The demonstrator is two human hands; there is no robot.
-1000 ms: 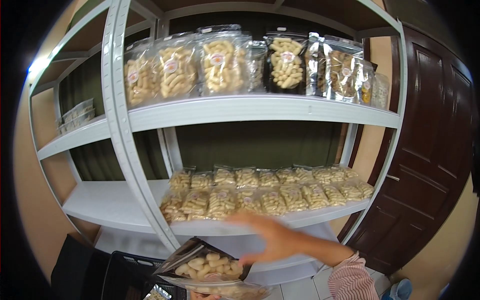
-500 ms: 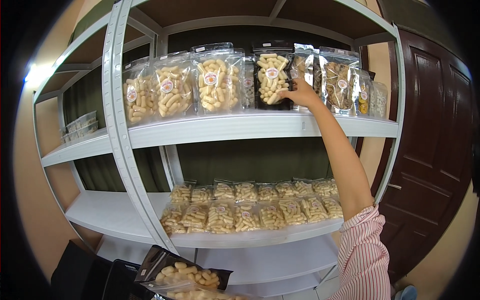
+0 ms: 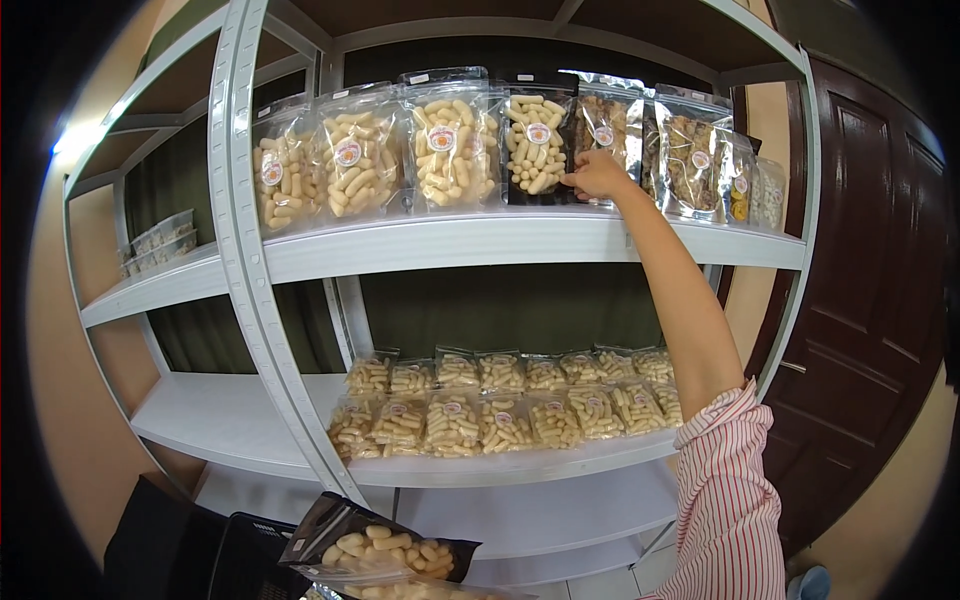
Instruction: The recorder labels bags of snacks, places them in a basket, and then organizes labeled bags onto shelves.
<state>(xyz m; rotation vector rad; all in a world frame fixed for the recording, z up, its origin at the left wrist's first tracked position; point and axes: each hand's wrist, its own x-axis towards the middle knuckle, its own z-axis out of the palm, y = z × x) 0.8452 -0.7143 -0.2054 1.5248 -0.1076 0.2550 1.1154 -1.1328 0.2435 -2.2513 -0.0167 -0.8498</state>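
Black bag of pale snacks [image 3: 537, 146] stands upright near the front edge of the upper shelf [image 3: 450, 243] in the head view, the right hand [image 3: 603, 177] at its lower right corner, whether gripping I cannot tell, the left hand out of sight; light, low pressure should keep it steady.

Glossy plastic black pouch [image 3: 538, 150], smooth metal shelf edge [image 3: 480, 247], cloth sleeve [image 3: 728, 490]

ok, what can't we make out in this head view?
Head view:
Left hand: not in view; low pouches or lower edge may hide it.
Right hand: hides some of its fingers; grip on upper black pouch unclear.
Packets: right end of rows hidden by right forearm.
Crate: cut off by lower edge.
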